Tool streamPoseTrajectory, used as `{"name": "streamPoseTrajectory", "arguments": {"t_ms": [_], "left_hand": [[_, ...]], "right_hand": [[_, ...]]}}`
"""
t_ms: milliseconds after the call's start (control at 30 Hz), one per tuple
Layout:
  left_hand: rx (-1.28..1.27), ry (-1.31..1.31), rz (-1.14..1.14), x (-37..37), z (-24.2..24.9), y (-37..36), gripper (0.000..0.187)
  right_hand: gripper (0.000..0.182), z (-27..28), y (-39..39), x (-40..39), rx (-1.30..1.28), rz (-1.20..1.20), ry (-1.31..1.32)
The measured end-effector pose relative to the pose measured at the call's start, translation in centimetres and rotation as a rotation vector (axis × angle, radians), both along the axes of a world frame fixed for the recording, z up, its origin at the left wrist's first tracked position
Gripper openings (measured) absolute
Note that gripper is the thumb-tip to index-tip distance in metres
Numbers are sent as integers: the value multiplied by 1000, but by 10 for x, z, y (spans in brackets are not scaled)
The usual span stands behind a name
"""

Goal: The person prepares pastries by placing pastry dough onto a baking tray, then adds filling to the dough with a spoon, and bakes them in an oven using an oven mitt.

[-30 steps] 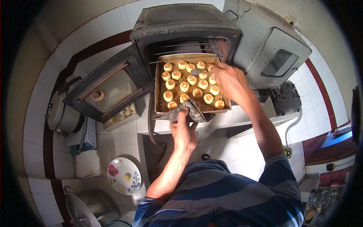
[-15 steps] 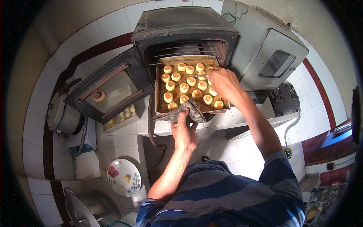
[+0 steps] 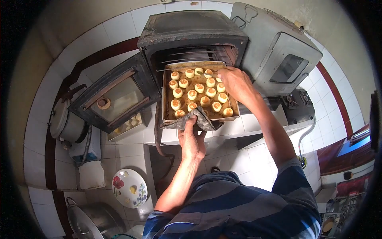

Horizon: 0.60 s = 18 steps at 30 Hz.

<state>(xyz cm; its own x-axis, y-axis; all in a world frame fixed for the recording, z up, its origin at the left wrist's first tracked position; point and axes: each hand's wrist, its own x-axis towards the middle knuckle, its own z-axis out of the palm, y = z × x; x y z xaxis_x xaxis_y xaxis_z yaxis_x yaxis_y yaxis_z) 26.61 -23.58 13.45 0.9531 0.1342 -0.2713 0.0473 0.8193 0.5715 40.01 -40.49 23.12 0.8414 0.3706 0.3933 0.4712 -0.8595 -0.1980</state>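
A baking tray (image 3: 171, 107) sticks out of the open black oven (image 3: 195, 30), with several small round pastries (image 3: 192, 95) browned on top. My left hand (image 3: 191, 141) is closed on a dark folded cloth (image 3: 201, 119) at the tray's front edge. Over the tray's right back part, my right hand (image 3: 235, 83) grips a spoon (image 3: 207, 74), its bowl beside a pastry in the back row.
The glass-fronted oven door (image 3: 115, 93) hangs open on the left, above a second tray of pale pieces (image 3: 129, 126). A floral plate (image 3: 129, 188) and a metal pot (image 3: 95, 219) stand lower left. On the right are a grey oven (image 3: 284, 59) and a stove (image 3: 296, 105).
The spoon has moved back and left, from the middle-right pastries to the back row. My left hand still holds the cloth at the front edge; the view has shifted slightly.
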Motion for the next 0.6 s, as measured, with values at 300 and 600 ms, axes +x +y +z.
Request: {"name": "streamPoseTrajectory", "arguments": {"t_ms": [300, 600], "left_hand": [[-63, -3, -3, -1, -3, 1, 44], [-114, -21, -14, -4, -6, 2, 48]], "right_hand": [[34, -6, 2, -12, -87, 56, -270], [31, 15, -1, -40, -123, 2, -262]]}}
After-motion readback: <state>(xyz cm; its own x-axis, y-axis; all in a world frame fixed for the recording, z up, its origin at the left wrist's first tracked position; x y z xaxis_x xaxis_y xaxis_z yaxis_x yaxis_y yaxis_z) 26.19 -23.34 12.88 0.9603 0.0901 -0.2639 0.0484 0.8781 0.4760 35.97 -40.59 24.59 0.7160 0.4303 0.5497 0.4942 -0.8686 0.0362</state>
